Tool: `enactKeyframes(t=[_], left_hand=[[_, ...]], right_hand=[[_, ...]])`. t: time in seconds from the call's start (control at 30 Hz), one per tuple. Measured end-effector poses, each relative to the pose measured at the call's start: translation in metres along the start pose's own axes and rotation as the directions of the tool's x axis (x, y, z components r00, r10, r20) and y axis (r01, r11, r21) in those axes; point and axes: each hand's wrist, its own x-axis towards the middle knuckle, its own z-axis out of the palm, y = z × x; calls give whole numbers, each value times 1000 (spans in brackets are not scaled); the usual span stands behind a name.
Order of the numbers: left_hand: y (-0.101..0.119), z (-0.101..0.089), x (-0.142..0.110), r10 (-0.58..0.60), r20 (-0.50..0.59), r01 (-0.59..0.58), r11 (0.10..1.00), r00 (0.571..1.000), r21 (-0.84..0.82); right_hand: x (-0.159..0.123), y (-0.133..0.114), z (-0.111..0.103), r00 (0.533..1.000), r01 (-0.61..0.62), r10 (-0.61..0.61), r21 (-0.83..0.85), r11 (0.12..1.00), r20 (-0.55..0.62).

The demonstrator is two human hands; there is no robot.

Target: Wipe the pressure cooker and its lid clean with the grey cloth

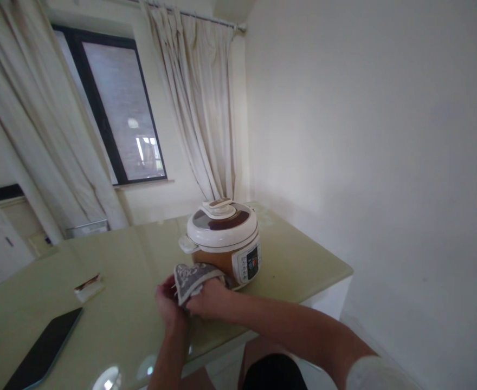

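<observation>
A white and brown electric pressure cooker (223,238) stands on the table, its lid on and its button panel facing front right. Against its lower front left is a grey and white patterned cloth (192,277), bunched and folded over. My right hand (211,299) is closed on the cloth, close to the cooker's base. At the cloth's left edge, my left hand (169,300) has its fingers curled around it, partly hidden behind the fabric.
The pale green glossy table (128,260) has its front edge close to my body. To the left lie a dark flat tablet-like object (45,346) and a small white packet (89,287). A wall (364,162) rises on the right; curtains (198,97) hang behind.
</observation>
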Motion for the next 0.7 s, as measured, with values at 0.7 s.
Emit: enactKeyframes(t=[0.7], left_hand=[[50,59,2,355,290,-387,920,889,60]], right_hand=[[-147,158,19,207,-281,970,942,184,-127]])
